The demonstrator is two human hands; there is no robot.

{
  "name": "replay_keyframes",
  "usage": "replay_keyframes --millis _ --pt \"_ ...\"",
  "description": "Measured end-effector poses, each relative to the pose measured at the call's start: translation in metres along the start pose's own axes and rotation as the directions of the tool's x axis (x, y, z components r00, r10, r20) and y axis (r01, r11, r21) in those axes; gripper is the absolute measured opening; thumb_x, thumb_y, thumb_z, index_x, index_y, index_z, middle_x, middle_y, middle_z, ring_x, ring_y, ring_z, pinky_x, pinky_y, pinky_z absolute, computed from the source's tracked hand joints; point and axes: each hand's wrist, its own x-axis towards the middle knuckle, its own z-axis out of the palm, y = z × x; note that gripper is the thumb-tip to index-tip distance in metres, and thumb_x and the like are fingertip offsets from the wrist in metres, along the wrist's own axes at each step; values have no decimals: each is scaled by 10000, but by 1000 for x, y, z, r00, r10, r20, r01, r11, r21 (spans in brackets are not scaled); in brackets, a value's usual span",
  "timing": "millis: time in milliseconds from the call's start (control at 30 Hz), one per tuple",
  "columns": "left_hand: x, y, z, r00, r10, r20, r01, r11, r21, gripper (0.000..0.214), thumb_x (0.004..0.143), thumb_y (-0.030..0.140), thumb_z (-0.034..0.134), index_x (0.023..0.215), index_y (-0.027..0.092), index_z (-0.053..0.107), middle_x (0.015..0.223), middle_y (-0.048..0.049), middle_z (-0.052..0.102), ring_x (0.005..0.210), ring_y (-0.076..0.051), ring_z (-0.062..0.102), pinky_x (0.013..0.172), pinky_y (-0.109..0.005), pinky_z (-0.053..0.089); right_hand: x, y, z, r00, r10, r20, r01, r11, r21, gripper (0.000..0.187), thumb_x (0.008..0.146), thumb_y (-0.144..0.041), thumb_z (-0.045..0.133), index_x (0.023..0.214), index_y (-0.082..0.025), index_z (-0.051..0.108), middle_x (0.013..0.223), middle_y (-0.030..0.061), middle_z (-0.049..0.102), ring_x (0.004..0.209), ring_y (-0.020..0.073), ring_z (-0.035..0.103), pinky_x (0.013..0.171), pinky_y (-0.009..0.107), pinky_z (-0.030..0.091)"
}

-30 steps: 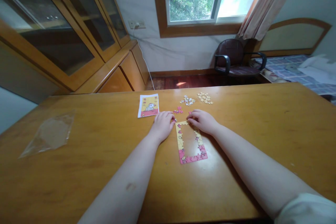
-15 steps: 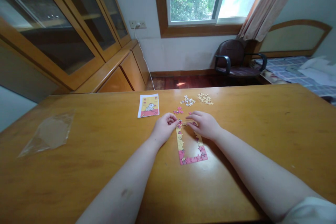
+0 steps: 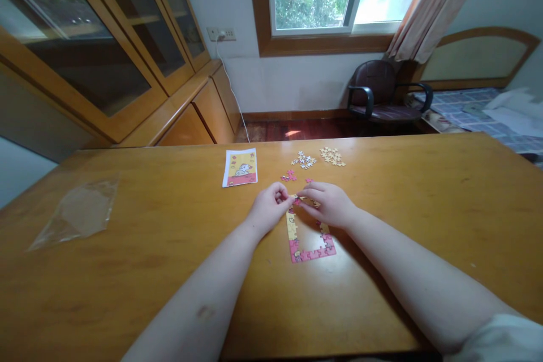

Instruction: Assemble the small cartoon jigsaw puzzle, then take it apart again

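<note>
In the head view, the puzzle border (image 3: 292, 229) lies just below the picture's centre on the wooden surface (image 3: 169, 220). At its top edge, the left hand (image 3: 270, 207) is curled, thumb and forefinger pinched on what seems a small piece (image 3: 297, 199). The right hand (image 3: 331, 203) is loosely bent, fingers slightly parted beside it; whether it grips anything I cannot tell.

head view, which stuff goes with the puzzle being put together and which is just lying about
Seems to belong:
- jigsaw border, both hands at its far end
- loose pink pieces
- mixed-colour pieces
- pale yellow pieces
- picture card, likely the reference

Seems incidental:
- clear plastic bag, possibly packaging
- office armchair
- pink curtain
</note>
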Motion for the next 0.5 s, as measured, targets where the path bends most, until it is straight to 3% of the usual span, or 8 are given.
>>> replay_keyframes --millis 133,200,267,333,400,500 --pt "-2 5 -6 997 55 55 -63 985 159 134 801 307 577 792 192 508 702 21 591 636 -126 566 607 -242 451 0 -1 0 1000 3 28 -2 1000 -24 262 913 -364 487 1023 -211 669 945 72 674 827 168 620 726 270 463" --pt "-5 8 -12 975 150 165 -199 918 343 169 817 327 572 934 204 570 907 -34 660 851 -186 616 784 -328 483 0 0 0 999 18 40 -17 999 -36 264 914 -372 489 1015 -213 674 943 73 673 826 169 622 718 268 460" --pt "-8 10 -18 929 223 294 -346 805 482 466 738 359 678 1169 240 545 1255 -81 584 1181 -261 510 1018 -433 372 1 2 -2 997 33 63 -30 999 -39 271 915 -383 492 1020 -216 678 934 75 672 826 169 621 712 265 456" --pt "-10 8 -20 882 198 428 -424 731 535 829 645 425 756 1372 261 393 1449 -98 414 1344 -296 351 1120 -481 231 1 5 -5 995 34 97 -31 999 -33 268 914 -383 496 1013 -218 683 919 74 670 822 169 620 707 265 451" --pt "-11 5 -20 853 144 501 -446 698 560 1040 591 491 776 1459 255 255 1514 -116 304 1398 -313 251 1148 -507 144 1 6 -9 990 10 144 -8 1000 -12 259 910 -380 502 983 -218 691 898 70 668 811 168 620 698 265 445" --pt "-11 2 -20 850 89 520 -433 679 592 1103 604 527 756 1491 236 168 1528 -133 262 1416 -318 198 1152 -521 91 2 3 -14 973 -40 228 33 999 32 244 889 -380 527 951 -217 698 874 61 668 777 167 619 679 266 439"
